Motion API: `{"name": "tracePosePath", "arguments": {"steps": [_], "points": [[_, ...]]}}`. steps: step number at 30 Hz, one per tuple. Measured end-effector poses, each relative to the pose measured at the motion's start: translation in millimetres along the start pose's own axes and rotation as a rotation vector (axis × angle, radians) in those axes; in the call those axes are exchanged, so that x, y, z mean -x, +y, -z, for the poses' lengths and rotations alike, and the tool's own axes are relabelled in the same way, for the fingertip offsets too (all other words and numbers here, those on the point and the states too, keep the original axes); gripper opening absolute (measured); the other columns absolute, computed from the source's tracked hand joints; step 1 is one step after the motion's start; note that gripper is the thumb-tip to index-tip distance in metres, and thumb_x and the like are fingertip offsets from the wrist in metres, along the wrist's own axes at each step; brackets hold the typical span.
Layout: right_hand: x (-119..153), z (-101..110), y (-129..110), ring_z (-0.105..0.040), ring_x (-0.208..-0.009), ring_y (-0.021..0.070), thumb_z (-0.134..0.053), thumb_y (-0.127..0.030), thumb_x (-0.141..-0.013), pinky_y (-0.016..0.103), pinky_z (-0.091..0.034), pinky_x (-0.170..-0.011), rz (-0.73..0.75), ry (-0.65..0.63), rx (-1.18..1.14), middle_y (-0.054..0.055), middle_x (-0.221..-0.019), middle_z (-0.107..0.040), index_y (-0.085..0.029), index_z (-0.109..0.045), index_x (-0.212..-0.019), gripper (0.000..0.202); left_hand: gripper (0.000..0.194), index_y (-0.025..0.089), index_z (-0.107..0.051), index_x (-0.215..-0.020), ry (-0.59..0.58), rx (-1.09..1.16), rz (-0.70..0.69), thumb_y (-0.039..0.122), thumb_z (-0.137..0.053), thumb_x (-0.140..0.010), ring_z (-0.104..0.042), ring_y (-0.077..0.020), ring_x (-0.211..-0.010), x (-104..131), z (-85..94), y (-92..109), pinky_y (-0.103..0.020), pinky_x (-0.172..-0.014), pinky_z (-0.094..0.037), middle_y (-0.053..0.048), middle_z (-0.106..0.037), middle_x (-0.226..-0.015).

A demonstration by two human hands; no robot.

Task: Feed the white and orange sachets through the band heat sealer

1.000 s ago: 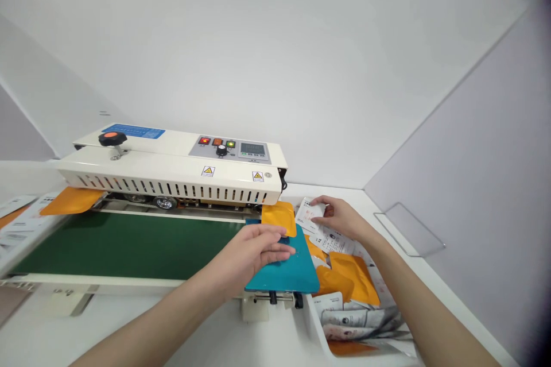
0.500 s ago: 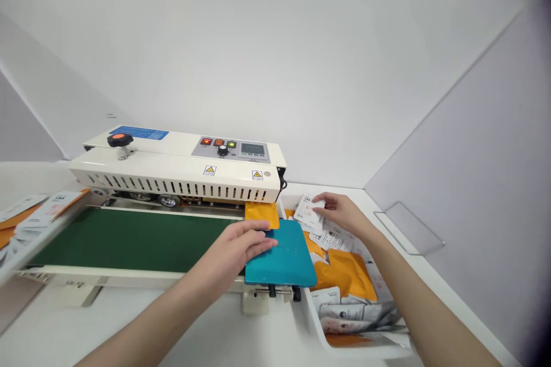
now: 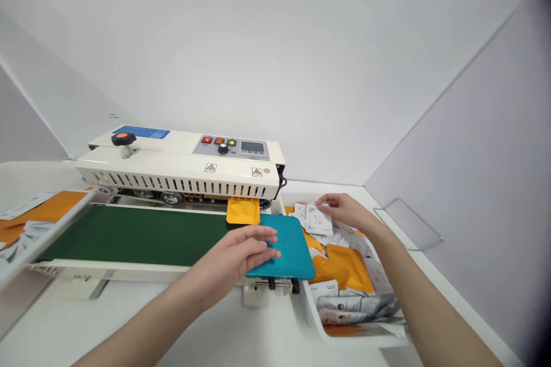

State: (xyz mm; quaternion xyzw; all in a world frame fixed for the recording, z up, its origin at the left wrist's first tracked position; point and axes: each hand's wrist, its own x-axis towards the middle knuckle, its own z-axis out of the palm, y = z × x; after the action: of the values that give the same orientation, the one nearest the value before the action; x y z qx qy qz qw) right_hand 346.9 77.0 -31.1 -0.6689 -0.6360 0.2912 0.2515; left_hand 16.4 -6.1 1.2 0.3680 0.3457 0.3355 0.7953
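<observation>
My left hand (image 3: 243, 255) rests with fingers stretched over the teal plate (image 3: 288, 246) at the right end of the sealing machine (image 3: 181, 166); nothing is in it. An orange packet (image 3: 243, 211) lies at the machine's lower edge, its top under the housing, partly over the green belt (image 3: 138, 238). My right hand (image 3: 344, 211) pinches the upper corner of a white packet (image 3: 318, 220) above the white bin (image 3: 316, 321), which holds orange and white packets.
A second bin (image 3: 77, 206) with orange and white packets stands at the far left. On the right, a wire loop (image 3: 408, 223) lies beside the bin near the side wall. White walls stand behind and at both sides.
The orange packet has moved left along the machine, away from my left hand. The white packet in my right hand has turned and shifted slightly right. My left hand's fingers have spread a little.
</observation>
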Motion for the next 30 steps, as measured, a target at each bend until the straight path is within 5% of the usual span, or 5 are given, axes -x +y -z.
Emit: {"name": "tracePosePath", "arguments": {"steps": [7,14,21,28,30], "points": [[3.4,5.3,-6.2,-0.051,-0.052,0.0130,-0.063,-0.048,-0.077,0.024,-0.037,-0.046,0.053,0.010,-0.222,0.001,-0.064,-0.062,-0.019,-0.064,-0.087,0.031,0.029,0.021,-0.067,-0.105,-0.061,-0.325,0.016,0.035,-0.064,-0.080,-0.061,-0.0215,-0.107,-7.8,-10.8,0.8,-0.030,-0.092,-0.045,-0.006,-0.069,-0.104],[18.4,1.1,-34.2,-0.047,-0.047,0.0092,-0.073,-0.041,-0.073,0.022,-0.037,-0.046,0.114,-0.281,-0.528,-0.005,-0.052,-0.050,-0.019,-0.061,-0.086,0.029,0.032,0.023,-0.068,-0.106,-0.110,-0.459,-0.066,0.038,-0.062,-0.079,-0.062,-0.0211,-0.097,-24.9,-25.1,-3.4,-0.027,-0.081,-0.046,-0.005,-0.069,-0.093],[23.6,-7.3,-40.9,-0.063,-0.064,0.0144,-0.072,-0.041,-0.074,0.028,-0.051,-0.062,0.176,-0.493,-0.492,0.004,-0.089,-0.068,-0.020,-0.060,-0.095,0.031,0.031,0.022,-0.066,-0.111,-0.099,-0.420,0.001,0.034,-0.060,-0.082,-0.062,-0.0212,-0.103,-31.8,-29.9,-7.6,-0.031,-0.090,-0.045,-0.005,-0.070,-0.099],[0.4,-18.0,-13.9,-0.062,-0.100,0.0244,-0.060,-0.037,-0.084,0.039,-0.049,-0.088,0.219,0.103,-0.053,0.010,-0.106,-0.066,-0.022,-0.057,-0.113,0.033,0.024,0.022,-0.068,-0.105,-0.032,-0.184,0.027,0.032,-0.060,-0.085,-0.061,-0.0200,-0.109,-23.6,-16.0,-7.8,-0.031,-0.098,-0.044,-0.007,-0.066,-0.114],[-5.0,-22.1,-2.8,-0.060,-0.103,0.0276,-0.066,-0.034,-0.078,0.043,-0.046,-0.092,0.167,0.077,0.191,0.012,-0.112,-0.065,-0.021,-0.058,-0.115,0.040,0.024,0.022,-0.068,-0.105,-0.015,-0.174,0.025,0.032,-0.060,-0.085,-0.061,-0.0205,-0.110,-23.3,-11.4,-7.8,-0.031,-0.098,-0.045,-0.008,-0.066,-0.116]]}}
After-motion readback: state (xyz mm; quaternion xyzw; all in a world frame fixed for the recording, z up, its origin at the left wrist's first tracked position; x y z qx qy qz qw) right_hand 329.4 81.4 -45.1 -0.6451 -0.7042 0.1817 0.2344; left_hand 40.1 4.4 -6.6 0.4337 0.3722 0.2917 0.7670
